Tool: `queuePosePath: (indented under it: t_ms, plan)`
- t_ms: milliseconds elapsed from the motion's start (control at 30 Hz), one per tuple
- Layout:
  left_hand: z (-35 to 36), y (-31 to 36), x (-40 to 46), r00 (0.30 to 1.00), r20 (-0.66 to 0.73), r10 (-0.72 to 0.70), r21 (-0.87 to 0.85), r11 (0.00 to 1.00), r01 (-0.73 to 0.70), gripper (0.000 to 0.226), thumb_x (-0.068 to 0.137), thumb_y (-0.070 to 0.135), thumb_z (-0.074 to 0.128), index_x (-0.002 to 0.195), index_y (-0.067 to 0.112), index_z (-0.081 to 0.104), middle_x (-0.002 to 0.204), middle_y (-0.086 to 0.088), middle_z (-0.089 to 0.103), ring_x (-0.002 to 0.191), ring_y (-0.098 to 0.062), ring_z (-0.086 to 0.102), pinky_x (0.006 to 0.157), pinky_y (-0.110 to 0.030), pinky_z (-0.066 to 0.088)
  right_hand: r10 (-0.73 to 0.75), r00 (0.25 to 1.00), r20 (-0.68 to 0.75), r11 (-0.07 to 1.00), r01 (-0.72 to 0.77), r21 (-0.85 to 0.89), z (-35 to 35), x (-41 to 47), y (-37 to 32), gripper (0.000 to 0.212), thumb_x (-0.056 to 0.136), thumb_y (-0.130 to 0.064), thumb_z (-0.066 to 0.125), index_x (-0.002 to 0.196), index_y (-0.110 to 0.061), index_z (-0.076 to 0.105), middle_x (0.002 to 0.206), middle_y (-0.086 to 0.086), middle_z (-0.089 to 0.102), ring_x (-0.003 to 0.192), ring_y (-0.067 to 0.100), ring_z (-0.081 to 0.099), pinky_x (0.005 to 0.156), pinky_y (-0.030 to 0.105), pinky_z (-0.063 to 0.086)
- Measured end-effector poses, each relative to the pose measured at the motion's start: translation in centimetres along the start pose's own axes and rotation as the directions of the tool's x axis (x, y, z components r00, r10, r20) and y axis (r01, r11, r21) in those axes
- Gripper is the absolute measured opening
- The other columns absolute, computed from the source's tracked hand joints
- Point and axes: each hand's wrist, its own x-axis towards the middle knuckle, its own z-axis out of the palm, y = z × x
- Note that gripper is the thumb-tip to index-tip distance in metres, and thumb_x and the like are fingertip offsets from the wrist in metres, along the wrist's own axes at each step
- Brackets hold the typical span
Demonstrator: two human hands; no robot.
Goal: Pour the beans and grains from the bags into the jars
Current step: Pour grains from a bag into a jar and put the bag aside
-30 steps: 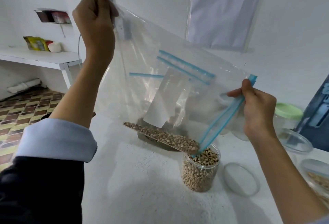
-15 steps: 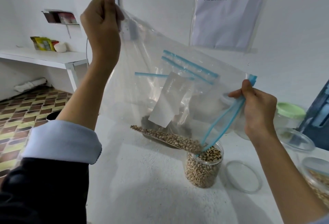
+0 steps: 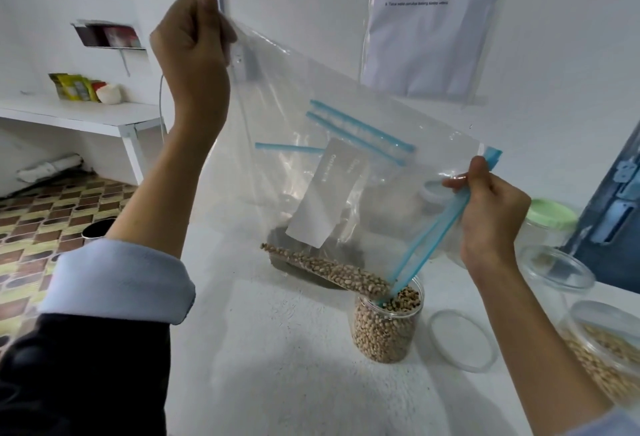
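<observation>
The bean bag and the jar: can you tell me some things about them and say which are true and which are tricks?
1. The left hand holds a corner of the clear bag up high. True.
2. The bag is empty. False: beans still lie along its low edge.
3. The bag's low corner points into the open jar. True.
4. The jar has its lid screwed on. False: it is open, and a clear lid lies on the table beside it.
5. The right hand rests flat on the table. False: its fingers pinch the bag's blue zip strip in the air.
</observation>
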Motion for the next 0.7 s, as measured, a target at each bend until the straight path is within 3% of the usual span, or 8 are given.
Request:
queuePosePath:
  t_ms: [333,500,700]
  plan:
    - [0.6,0.8,-0.1,1.0,0.022,-0.013,0.011,1.0,0.013,0.038,0.097,0.025,0.041,0.06,0.023,0.047,0.043,0.013,0.047,0.043,-0.005,0.038,0.049,-0.018,0.029,0.039,0.999,0.018,0.999,-0.04,0.036,-0.4,0.1,-0.3,0.04,0.097,-0.026,0.053,0.059,-0.018,0.063,0.049,-0.019,0.062,0.052,-0.006,0.055,0.061,0.005,0.042]
    - [0.4,1.0,0.0,0.999,0.024,-0.021,0.024,0.999,0.021,0.038,0.096,0.029,0.041,0.059,0.023,0.048,0.043,0.015,0.046,0.043,-0.006,0.037,0.05,-0.02,0.029,0.049,0.998,0.043,0.998,-0.05,0.035,-0.4,0.3,-0.2,0.04,0.097,-0.026,0.053,0.059,-0.017,0.063,0.048,-0.017,0.062,0.052,-0.004,0.054,0.062,0.006,0.041]
    - [0.3,1.1,0.0,0.999,0.033,-0.023,0.026,0.999,0.023,0.038,0.095,0.029,0.042,0.058,0.02,0.047,0.042,0.015,0.045,0.042,-0.006,0.036,0.049,-0.021,0.028,0.057,0.998,0.009,0.996,-0.058,0.064,-0.4,0.1,0.2,0.042,0.096,-0.029,0.054,0.056,-0.02,0.063,0.049,-0.015,0.063,0.053,-0.001,0.054,0.068,0.015,0.044]
